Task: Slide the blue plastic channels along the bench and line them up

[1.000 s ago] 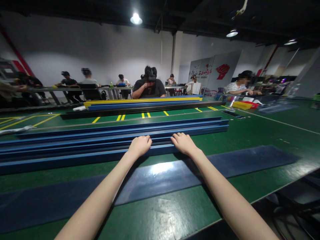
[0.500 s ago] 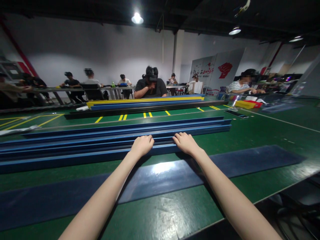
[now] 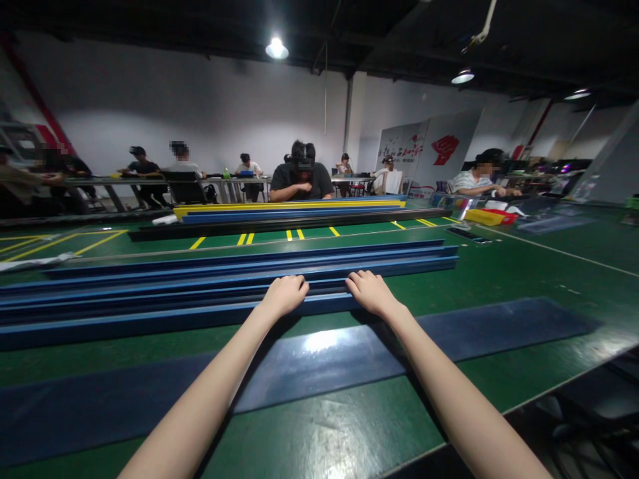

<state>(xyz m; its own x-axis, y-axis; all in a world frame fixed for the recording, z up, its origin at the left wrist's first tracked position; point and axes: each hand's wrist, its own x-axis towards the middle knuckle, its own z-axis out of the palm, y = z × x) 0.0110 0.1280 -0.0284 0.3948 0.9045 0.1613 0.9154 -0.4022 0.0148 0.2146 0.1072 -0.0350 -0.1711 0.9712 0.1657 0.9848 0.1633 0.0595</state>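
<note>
My left hand (image 3: 286, 295) and my right hand (image 3: 370, 291) lie a short way apart on the nearest long blue channel strip (image 3: 150, 324). Their fingers curl over its raised edge, and the fingertips are partly hidden. The strip lies lengthwise across the table. Just behind it runs another long blue channel strip (image 3: 399, 269), parallel and close by. Below my forearms a flat, glossy, dark blue see-through sheet (image 3: 504, 327) is spread along the near side of the table.
The green table (image 3: 329, 432) bears yellow tape marks. Farther back lie a black strip (image 3: 299, 223) and a yellow strip (image 3: 224, 209). A phone (image 3: 468, 234) and a yellow tray (image 3: 484, 217) are at the right. A person (image 3: 302, 176) sits opposite; others work beyond.
The view has tilted slightly upward, so the scene sits a little lower. Both hands keep their place on the blue channel strip.
</note>
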